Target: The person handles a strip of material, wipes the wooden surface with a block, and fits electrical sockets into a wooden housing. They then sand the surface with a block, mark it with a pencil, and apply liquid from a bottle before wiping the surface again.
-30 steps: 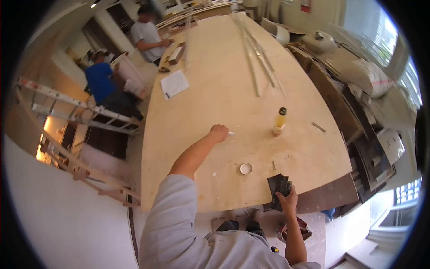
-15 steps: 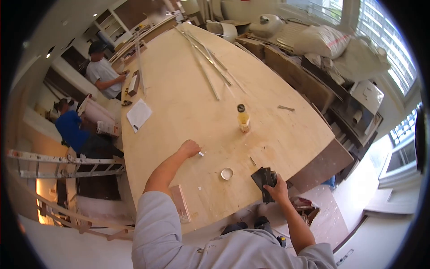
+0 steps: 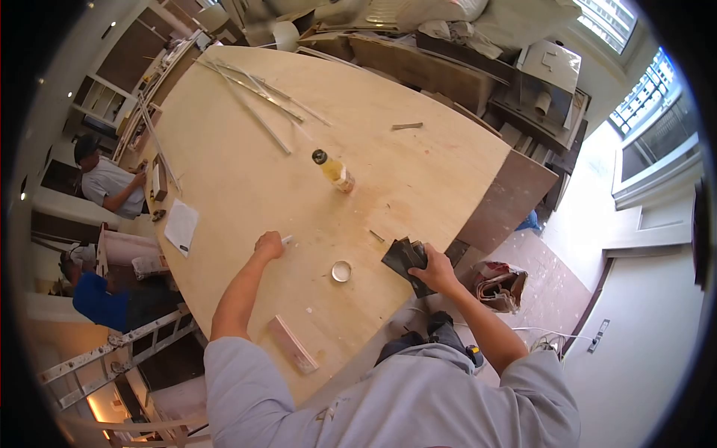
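My left hand is closed low over the wooden tabletop. A small white stick pokes out at its fingertips; the fingers hide its other end. At the table's near right edge my right hand grips a bundle of dark flat sheets, its thumb across the top. Between the hands lies a small round lid-like disc with a pale inside. Beyond them stands a bottle of yellow liquid with a dark cap. A thin short strip lies by the dark sheets.
A pinkish wood block lies at the near left edge. Long metal strips and a white paper are farther off. Two people are on the left, near a ladder. A torn bag stands on the floor right.
My view has swung to the right, so the table and everything on it appear shifted left and tilted. Both hands keep their holds, the left near the white stick, the right on the dark sheets.
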`<state>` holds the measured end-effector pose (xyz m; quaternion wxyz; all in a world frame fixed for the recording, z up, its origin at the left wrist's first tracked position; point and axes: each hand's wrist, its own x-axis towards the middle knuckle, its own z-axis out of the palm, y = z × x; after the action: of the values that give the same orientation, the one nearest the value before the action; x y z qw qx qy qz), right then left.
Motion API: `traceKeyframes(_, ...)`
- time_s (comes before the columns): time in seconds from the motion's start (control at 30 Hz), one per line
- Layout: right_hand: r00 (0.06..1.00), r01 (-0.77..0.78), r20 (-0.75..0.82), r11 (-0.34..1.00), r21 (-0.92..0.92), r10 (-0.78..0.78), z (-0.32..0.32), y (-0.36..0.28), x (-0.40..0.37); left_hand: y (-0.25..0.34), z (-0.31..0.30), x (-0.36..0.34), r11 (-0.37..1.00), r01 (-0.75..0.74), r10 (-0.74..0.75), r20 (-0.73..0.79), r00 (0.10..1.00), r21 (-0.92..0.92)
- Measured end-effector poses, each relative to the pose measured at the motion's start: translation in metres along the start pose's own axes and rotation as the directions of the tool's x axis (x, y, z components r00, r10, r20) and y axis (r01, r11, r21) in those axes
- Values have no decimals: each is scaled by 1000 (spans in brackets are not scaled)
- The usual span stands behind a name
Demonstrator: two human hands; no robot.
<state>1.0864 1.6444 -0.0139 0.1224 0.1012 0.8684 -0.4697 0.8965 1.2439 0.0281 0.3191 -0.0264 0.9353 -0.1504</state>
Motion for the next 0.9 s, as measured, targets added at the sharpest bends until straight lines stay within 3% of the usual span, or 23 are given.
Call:
traceKeyframes(0.13, 995, 84, -50, 996, -11, -85, 3, 5, 0, -2, 2, -6, 1000, 7, -8, -19, 1000, -29)
traceKeyframes(0.2, 998, 54, -30, 998, -31, -54, 3, 4, -1, -4, -8, -31, 992, 49, -60, -91, 994, -120)
traceKeyframes(0.27, 996, 78, -41, 997, 13, -77, 4, 3, 1, -12, -2, -45, 966, 29, -103, -279, 955, -258)
traceKeyframes(0.37, 995, 96, -44, 995, 21, -95, 5, 3, 1, -6, 29, -65, 804, -161, -97, -393, 914, -573)
traceKeyframes(0.43, 995, 94, -45, 996, 5, -93, 7, 6, 1, 22, 57, -86, 738, -287, -71, -493, 867, -611)
traceKeyframes(0.5, 993, 105, -58, 994, -13, -105, 7, 3, 2, 58, 59, -112, 550, -328, -133, -468, 874, -768)
traceKeyframes(0.57, 990, 124, -67, 991, -43, -127, 7, 1, 0, 92, 56, -107, 303, -521, -260, -595, 761, -798)
traceKeyframes(0.63, 988, 147, -44, 988, -37, -148, 6, 1, 3, 117, 17, -101, 355, -561, -326, -662, 675, -747)
traceKeyframes(0.73, 989, 142, -26, 988, -60, -143, 4, 0, 3, 140, -60, -79, 320, -604, -458, -678, 575, -730)
traceKeyframes(0.83, 993, 111, -32, 986, -124, -116, -2, 5, -3, 158, -90, -30, 287, -634, -469, -683, 561, -718)
traceKeyframes(0.87, 984, 162, -50, 978, -128, -170, -2, 12, -3, 164, -101, -35, 113, -604, -349, -600, 720, -789)
traceKeyframes(0.9, 967, 247, -41, 962, -117, -253, 4, 11, 1, 176, -100, -20, 96, -437, -338, -442, 831, -894)
